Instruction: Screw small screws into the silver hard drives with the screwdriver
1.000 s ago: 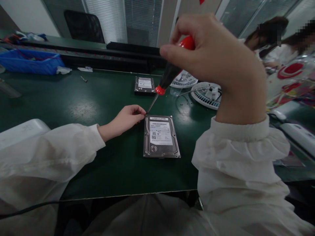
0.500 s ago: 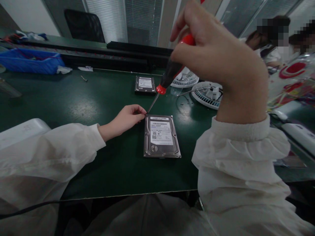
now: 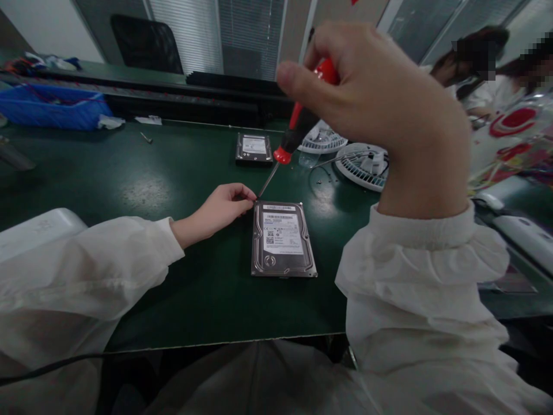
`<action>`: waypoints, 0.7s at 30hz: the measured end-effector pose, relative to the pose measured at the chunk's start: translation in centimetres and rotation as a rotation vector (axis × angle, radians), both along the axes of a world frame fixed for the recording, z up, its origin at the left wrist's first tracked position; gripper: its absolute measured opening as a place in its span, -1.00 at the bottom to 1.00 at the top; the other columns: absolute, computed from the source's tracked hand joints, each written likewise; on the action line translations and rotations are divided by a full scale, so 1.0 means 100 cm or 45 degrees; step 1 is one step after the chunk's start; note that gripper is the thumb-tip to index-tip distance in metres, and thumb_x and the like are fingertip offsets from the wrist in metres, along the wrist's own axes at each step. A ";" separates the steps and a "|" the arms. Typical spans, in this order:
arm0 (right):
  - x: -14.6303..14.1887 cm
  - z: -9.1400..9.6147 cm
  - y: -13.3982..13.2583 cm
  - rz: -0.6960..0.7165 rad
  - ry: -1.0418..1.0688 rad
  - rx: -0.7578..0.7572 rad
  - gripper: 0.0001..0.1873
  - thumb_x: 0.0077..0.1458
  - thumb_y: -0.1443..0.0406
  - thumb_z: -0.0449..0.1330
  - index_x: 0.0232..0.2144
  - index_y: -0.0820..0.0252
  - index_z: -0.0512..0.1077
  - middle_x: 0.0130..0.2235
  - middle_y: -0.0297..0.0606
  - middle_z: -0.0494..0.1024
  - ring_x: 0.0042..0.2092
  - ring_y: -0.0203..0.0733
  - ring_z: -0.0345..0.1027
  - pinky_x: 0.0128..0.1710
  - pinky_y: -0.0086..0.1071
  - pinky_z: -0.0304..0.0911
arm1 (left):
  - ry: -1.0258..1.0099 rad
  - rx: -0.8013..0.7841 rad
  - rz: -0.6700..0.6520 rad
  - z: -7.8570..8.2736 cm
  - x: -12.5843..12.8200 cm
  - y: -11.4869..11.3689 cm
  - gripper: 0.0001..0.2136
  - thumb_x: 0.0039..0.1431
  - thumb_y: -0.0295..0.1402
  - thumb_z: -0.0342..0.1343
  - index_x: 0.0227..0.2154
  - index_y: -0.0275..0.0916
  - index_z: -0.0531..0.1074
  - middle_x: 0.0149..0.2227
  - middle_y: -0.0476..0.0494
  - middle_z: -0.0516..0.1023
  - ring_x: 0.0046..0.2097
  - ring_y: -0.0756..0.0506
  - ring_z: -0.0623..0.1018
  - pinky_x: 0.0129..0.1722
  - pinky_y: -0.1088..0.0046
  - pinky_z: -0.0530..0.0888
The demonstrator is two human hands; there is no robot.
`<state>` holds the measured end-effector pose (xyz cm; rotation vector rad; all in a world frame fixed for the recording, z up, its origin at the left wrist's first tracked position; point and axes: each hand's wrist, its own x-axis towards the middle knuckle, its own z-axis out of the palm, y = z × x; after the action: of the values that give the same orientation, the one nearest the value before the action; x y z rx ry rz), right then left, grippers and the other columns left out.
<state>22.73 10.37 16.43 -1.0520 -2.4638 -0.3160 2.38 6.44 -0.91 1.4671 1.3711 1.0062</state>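
A silver hard drive (image 3: pixel 283 239) with a white label lies flat on the dark green mat (image 3: pixel 173 190). My right hand (image 3: pixel 380 109) is raised close to the camera, gripping the top of a red and black screwdriver (image 3: pixel 298 129). Its thin shaft slants down to the drive's far left corner. My left hand (image 3: pixel 222 207) rests on the mat beside that corner, fingertips pinched at the screwdriver's tip. Both arms wear white sleeves.
A second hard drive (image 3: pixel 254 148) lies farther back. Two white fan parts (image 3: pixel 360 164) sit at the right rear. A blue bin (image 3: pixel 52 106) stands at the far left. Other people sit at the right edge. A white object (image 3: pixel 38 227) lies by my left sleeve.
My right hand's fingers have shifted around the screwdriver handle, turning it slightly. The tip stays at the drive's corner and my left hand has not moved.
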 end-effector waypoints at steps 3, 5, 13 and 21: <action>0.002 0.000 0.002 -0.034 -0.028 -0.006 -0.63 0.26 0.17 0.17 0.00 0.31 0.42 -0.04 -0.18 0.45 0.06 -0.03 0.35 0.13 -0.14 0.23 | 0.009 0.005 0.000 0.000 0.000 0.000 -0.93 0.14 -0.41 0.19 -0.31 -0.24 0.52 -0.32 -0.03 0.55 -0.32 -0.03 0.49 -0.32 0.40 0.39; 0.004 0.000 0.003 0.015 -0.053 -0.032 -0.60 0.20 0.31 0.17 0.07 0.31 0.37 0.05 -0.20 0.43 0.10 -0.09 0.31 0.14 -0.21 0.20 | 0.014 -0.002 0.000 0.001 0.000 0.000 -0.93 0.14 -0.40 0.19 -0.31 -0.24 0.52 -0.32 -0.03 0.55 -0.32 -0.03 0.49 -0.32 0.39 0.39; 0.006 0.000 0.003 0.115 0.051 -0.014 -0.66 0.20 0.20 0.15 -0.05 0.30 0.44 -0.13 -0.23 0.41 -0.14 -0.23 0.20 -0.04 -0.29 0.14 | 0.018 -0.013 0.001 0.003 0.000 -0.002 -0.91 0.14 -0.38 0.19 -0.30 -0.23 0.52 -0.30 -0.06 0.56 -0.31 -0.04 0.50 -0.31 0.38 0.41; 0.003 0.002 0.001 0.091 0.042 -0.017 -0.54 0.31 0.02 0.04 -0.11 0.33 0.46 -0.24 -0.27 0.33 -0.21 -0.27 0.13 -0.06 -0.31 0.13 | 0.013 -0.001 -0.005 0.000 0.000 -0.001 -0.92 0.13 -0.39 0.19 -0.30 -0.24 0.52 -0.30 -0.05 0.56 -0.30 -0.04 0.50 -0.28 0.38 0.42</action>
<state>23.03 10.50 16.61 -0.9640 -2.4702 -0.2579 2.36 6.37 -0.87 1.4753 1.3756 0.9969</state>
